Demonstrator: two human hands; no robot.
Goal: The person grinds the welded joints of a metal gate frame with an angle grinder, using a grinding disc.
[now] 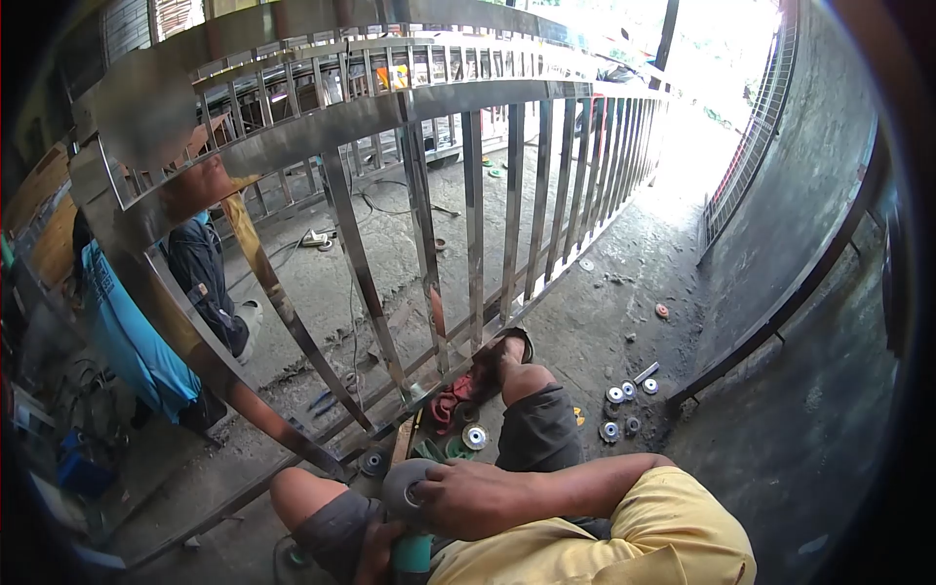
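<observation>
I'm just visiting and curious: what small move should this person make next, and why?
Probably a gentle twist of the grey disc with the right hand, to check its seating. That hand lies against the disc near its centre, the disc is at one end of the green tool, and the left hand is beside the tool's body. The disc's tightness can't be seen.

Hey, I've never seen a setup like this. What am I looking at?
No robot here: these are a person's own bare hands, seen in one picture from a camera worn on the head, looking forward and down. The right hand appears to grip a grey disc. The left hand, partly hidden, is against a green tool just below the disc; its grip is hard to make out. In front stands a shiny metal railing. Several small wheels lie on the concrete floor. Another person in blue is near the railing's left end.
</observation>
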